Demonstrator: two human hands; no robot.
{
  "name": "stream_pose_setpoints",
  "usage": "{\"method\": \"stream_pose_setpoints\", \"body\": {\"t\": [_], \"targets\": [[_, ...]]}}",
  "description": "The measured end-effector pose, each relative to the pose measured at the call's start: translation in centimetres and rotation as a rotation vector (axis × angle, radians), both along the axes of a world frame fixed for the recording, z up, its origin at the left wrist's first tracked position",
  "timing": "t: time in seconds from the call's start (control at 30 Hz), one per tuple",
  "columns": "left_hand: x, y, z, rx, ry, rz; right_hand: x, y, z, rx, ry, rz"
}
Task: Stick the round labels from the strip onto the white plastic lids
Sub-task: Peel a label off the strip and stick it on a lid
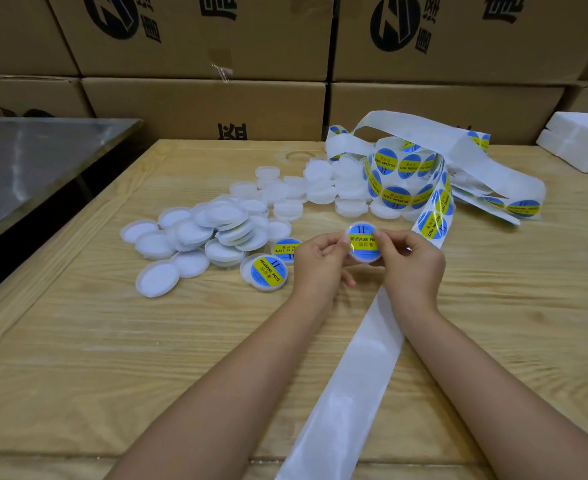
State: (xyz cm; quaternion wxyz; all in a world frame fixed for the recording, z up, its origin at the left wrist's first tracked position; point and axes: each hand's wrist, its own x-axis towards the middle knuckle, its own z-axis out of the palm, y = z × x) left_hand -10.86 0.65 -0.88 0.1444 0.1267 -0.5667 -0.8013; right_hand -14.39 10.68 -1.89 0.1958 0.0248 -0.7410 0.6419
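Note:
Both hands hold one white plastic lid [364, 256] above the wooden table, with a blue and yellow round label [363, 239] on its top. My left hand [316, 263] pinches the lid's left edge. My right hand [410, 263] grips its right side, thumb on the label. Two labelled lids [268, 271] [285, 247] lie just left of my left hand. A pile of plain white lids [216, 230] spreads to the left and back. The label strip [403, 188] lies coiled at the back right, and its bare backing [354, 375] trails under my right wrist towards me.
The wooden table [112, 341] carries everything. A steel table [26, 161] stands to the left across a dark gap. Stacked cardboard boxes [216, 98] form a wall behind. A white foam block [583, 143] sits at the far right.

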Motion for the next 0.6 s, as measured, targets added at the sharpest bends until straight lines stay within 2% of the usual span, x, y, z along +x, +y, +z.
{"method": "stream_pose_setpoints", "body": {"t": [0.17,0.33,0.6], "targets": [[0.3,0.5,0.1,-0.041,0.012,-0.072,-0.4,0.2,0.1,-0.110,-0.102,-0.063],[0.5,0.4,0.1,-0.038,0.035,-0.091,-0.3,-0.2,-0.1,-0.134,-0.172,0.012],[0.2,-0.6,0.2,0.239,0.019,-0.081,0.7,-0.9,-0.2,-0.125,-0.107,0.277]]}}
